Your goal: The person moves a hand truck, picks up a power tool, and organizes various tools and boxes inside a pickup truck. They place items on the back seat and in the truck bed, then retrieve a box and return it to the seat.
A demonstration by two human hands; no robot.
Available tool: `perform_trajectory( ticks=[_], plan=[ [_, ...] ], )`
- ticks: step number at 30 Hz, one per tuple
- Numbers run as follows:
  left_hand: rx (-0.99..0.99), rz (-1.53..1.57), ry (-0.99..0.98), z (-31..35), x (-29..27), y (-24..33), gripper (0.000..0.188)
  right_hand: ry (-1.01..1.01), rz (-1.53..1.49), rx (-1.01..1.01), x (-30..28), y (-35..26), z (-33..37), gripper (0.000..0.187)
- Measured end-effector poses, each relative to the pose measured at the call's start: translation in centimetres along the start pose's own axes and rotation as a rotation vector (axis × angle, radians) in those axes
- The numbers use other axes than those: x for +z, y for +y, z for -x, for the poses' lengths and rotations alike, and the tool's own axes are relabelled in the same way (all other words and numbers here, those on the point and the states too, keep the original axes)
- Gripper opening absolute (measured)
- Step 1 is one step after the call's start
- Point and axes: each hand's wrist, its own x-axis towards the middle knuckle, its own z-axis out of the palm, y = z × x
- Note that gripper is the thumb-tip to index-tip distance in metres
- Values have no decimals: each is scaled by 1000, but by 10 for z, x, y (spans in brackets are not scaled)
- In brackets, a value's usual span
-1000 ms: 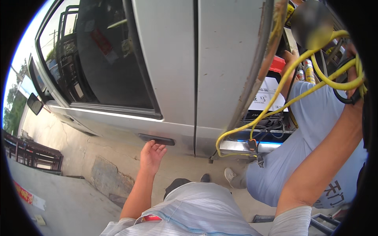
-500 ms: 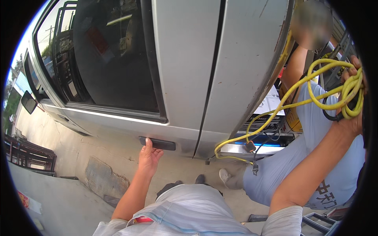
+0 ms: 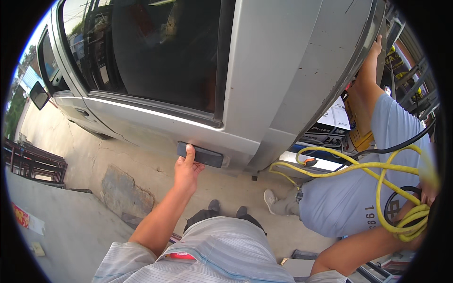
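My left hand (image 3: 185,170) grips the black door handle (image 3: 210,157) on the silver vehicle's side door (image 3: 155,115), thumb on top and fingers curled underneath. At the right edge my right hand (image 3: 428,194), partly hidden, holds a loosely coiled yellow cable (image 3: 368,165). Loops of the cable hang around that hand, and one length runs left toward the vehicle's open rear. An orange-and-black connector (image 3: 309,162) is on the cable. A black cable (image 3: 415,137) runs beside the yellow one.
A co-worker in a grey-blue shirt (image 3: 335,207) stands close on my right, one arm (image 3: 370,78) reaching up by the vehicle's rear. Boxes (image 3: 336,118) sit inside. Dark metal frames (image 3: 35,162) stand at the left, near a flat slab (image 3: 126,191) on the ground.
My right hand has come down with the yellow cable. My left hand keeps its grip on the handle. The dark gap behind the door no longer shows. The co-worker's arm has risen.
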Motion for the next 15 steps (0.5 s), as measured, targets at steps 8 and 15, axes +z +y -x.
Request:
perform_trajectory(
  ticks=[8, 15],
  plan=[
    [134, 101, 199, 75, -38, -9, 44, -125, -144, 54, -33, -15, 49, 30],
    [289, 162, 356, 155, -115, -21, 34, -236, -334, 148, -23, 4, 65, 30]
  ],
)
